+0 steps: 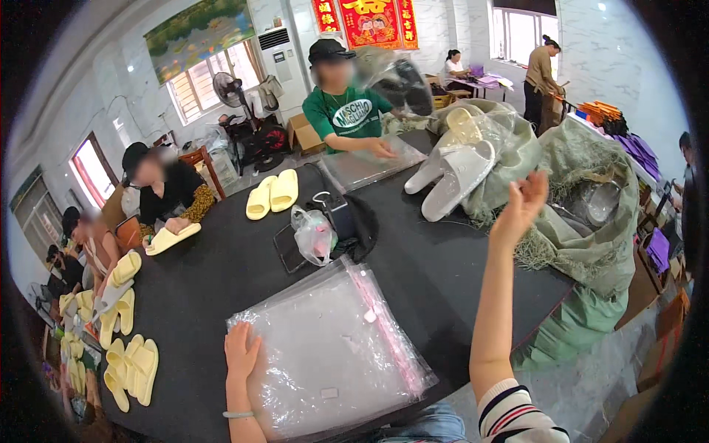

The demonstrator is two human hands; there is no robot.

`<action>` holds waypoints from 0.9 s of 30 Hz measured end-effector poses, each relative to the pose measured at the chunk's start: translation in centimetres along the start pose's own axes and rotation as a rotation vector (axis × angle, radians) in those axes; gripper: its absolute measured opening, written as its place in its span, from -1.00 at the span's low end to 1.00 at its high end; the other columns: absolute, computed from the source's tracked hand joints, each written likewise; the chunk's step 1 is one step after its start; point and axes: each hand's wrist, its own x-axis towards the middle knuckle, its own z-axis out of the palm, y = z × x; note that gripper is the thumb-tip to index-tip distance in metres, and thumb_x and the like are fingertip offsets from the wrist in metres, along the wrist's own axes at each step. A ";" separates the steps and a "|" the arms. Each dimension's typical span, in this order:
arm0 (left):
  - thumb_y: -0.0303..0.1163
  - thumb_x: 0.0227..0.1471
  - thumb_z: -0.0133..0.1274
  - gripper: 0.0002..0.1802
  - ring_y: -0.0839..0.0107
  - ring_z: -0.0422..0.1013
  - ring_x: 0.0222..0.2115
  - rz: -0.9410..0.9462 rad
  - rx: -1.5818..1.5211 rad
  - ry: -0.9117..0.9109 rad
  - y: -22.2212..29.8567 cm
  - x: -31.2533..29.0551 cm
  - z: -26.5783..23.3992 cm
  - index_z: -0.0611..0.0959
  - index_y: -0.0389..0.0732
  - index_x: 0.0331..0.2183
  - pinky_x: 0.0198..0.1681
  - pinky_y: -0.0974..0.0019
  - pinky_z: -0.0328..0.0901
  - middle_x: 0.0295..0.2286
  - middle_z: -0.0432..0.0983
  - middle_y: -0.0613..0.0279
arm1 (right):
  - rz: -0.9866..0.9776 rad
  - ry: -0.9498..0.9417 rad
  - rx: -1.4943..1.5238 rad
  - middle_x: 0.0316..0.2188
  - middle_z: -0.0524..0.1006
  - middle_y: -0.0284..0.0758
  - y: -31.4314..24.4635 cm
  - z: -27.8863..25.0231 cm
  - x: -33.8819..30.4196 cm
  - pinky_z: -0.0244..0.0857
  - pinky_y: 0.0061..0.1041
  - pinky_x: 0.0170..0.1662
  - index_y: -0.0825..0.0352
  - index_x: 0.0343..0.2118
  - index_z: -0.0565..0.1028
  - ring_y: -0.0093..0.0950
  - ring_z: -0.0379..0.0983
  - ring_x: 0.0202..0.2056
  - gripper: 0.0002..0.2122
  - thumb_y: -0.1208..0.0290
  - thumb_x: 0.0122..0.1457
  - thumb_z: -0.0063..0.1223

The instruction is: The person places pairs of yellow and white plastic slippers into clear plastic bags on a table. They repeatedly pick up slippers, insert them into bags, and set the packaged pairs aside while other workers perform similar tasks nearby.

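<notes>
My left hand lies flat, fingers apart, on the left edge of a stack of clear plastic bags with a pink strip along its right side. Raised over the right part of the black table, my right hand holds nothing, its fingers loosely bent and apart. Nearest to it is a pale green woven sack with grey slippers inside. A pair of light grey slippers sits left of that hand, and a pale yellow slipper rests on the sacks behind.
Mid-table stand a small plastic bag with something pink inside, a dark box-like thing and a phone-like slab. Yellow slippers lie farther back, others at left. Co-workers handle a slipper and clear bags.
</notes>
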 end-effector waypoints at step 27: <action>-0.03 0.07 0.03 -0.36 0.10 0.08 0.21 -0.034 -0.003 -0.027 0.7 0.1 -0.5 0.42 -0.16 0.11 0.27 -0.04 -0.12 0.17 0.22 0.07 | 0.009 -0.231 -0.606 0.10 0.29 -0.12 18.9 -7.6 -7.4 0.09 -0.38 0.18 0.26 0.18 0.34 -0.27 0.23 0.11 -0.39 0.51 -0.01 0.23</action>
